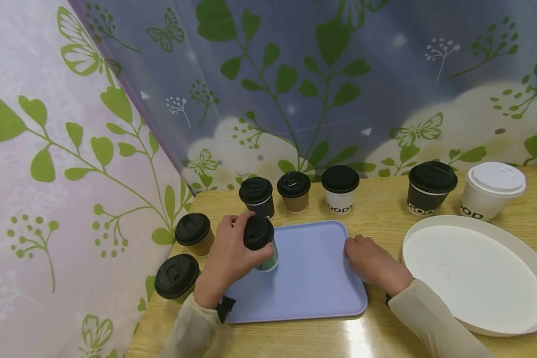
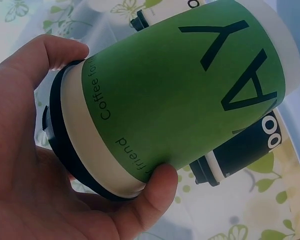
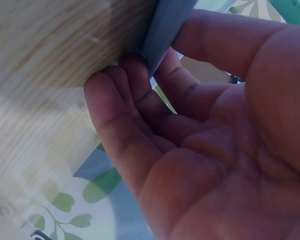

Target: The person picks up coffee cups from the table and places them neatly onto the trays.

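A: What's looking risky, biggest first?
B: Table (image 1: 304, 340) is bearing the blue tray (image 1: 315, 271), lying flat afaict. R hand (image 1: 373, 261) is pinching the tray's right edge, so a stray tug is prob. risking a skid or tilt.
A: And the L hand (image 1: 232, 253)?
B: It's gripping the green cup (image 2: 175, 95) up at the lid end, fingers & thumb curling round. Cup is showing over the tray's left part; can't tell if its base is touching. If it's meeting the tray off-square, it's poss. toppling, esp. w/ such a high hold.
A: Neighbours?
B: Dark cup (image 1: 264, 209) is standing just behind, so a wide swing is poss. knocking it.
A: Smallest worry?
B: Black lid (image 1: 258, 232). Fingers are bearing on it, so if it's fitting loosely, it's poss. popping off & the cup's dropping.
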### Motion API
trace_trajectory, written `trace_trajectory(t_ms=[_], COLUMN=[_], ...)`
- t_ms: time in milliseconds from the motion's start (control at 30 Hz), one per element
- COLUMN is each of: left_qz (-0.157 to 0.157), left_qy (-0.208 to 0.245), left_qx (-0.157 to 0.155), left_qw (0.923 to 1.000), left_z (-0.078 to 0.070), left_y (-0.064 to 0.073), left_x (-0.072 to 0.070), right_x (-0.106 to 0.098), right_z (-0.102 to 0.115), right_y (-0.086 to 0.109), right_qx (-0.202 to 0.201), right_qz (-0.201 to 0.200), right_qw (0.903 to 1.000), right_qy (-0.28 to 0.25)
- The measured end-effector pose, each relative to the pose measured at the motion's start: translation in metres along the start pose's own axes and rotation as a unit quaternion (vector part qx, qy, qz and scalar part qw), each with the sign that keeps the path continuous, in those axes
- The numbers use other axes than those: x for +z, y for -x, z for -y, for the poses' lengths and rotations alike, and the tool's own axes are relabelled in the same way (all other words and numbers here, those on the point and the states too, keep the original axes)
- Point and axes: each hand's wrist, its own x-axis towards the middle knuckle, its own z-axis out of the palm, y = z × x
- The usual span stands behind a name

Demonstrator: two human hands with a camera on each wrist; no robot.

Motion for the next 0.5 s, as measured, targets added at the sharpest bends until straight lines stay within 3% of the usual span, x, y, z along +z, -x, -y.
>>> trace_trajectory(t_ms=[500], left_qz=[-0.002], left_qy=[-0.006], left_qx=[-0.021], left_qw=[0.9998], left_z=[0.0074], left_y=[-0.0041], left_x=[-0.0005], right_x=[0.0017], right_z=[-0.001], right_y=[-0.0011], right_qx=[-0.002], right_qz=[-0.001], right_qw=[1.0], right_qy=[0.003])
